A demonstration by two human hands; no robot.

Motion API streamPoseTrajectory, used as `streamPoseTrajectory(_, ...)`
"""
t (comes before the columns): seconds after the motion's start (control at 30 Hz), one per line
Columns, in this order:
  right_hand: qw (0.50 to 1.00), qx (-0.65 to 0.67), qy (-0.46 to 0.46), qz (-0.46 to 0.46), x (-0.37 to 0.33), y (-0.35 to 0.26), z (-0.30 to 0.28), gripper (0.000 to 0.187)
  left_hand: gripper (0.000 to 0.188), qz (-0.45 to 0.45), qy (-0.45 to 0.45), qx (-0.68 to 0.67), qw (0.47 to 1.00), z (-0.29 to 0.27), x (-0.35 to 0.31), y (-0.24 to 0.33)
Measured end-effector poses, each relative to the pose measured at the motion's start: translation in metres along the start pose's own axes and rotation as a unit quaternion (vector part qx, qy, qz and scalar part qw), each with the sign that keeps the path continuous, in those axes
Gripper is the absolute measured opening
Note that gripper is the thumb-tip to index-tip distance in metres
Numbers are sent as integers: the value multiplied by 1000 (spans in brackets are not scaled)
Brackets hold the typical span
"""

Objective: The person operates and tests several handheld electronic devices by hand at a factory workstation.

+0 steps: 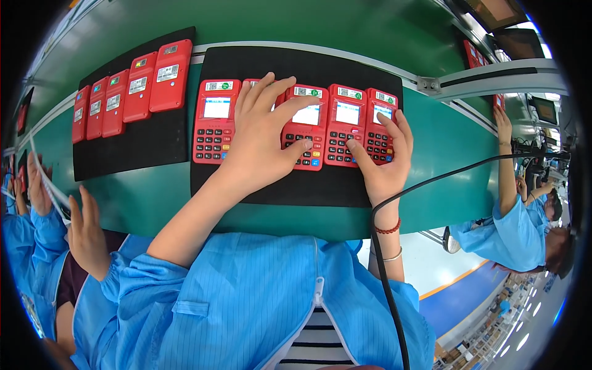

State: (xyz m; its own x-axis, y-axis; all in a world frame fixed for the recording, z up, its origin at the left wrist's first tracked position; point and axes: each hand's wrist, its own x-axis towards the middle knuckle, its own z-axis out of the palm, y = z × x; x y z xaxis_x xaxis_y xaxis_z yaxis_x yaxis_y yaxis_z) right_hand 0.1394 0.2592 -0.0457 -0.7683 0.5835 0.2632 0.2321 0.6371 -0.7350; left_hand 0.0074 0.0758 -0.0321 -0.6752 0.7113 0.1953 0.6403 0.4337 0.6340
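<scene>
Several red card payment terminals stand face up in a row on a black mat (277, 192), their screens lit. My left hand (260, 132) is spread over the middle of the row and mostly hides the second terminal (246, 86). Its thumb rests at the keypad of the third terminal (305, 126), and its index finger reaches across that one's top. My right hand (385, 151) lies over the right end, fingers apart. The right thumb is at the keypad edge of the fourth terminal (345, 117), the fingertips over the fifth terminal (381, 105). The leftmost terminal (214, 123) is untouched.
On another black mat (151, 145) at the left, several red terminals (169, 77) lie face down, labels showing. A black cable (444, 176) arcs past my right forearm. A co-worker's hands (86, 237) are at the far left; another person (512, 228) sits at the right. A metal rail (499, 80) crosses the upper right.
</scene>
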Motion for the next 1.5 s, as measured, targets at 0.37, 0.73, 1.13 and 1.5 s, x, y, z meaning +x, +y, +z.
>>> streamPoseTrajectory(0.37, 996, 14, -75, -44, 1, 4, -13, 76, 82, 5, -48, 18, 999, -7, -1, -1)
streamPoseTrajectory(0.73, 936, 329, -36, 122, -8, 29, -33, 66, 79, 77, -53, 59, 994, -4, -13, -6)
streamPoseTrajectory(1.13, 938, 296, -8, 183, 13, 31, -26, 57, 60, 93, 13, -15, 995, -23, -25, -8)
streamPoseTrajectory(1.5, 922, 345, -74, 159, 3, 35, -38, 54, 31, -98, 198, -62, 973, -61, -94, -42)
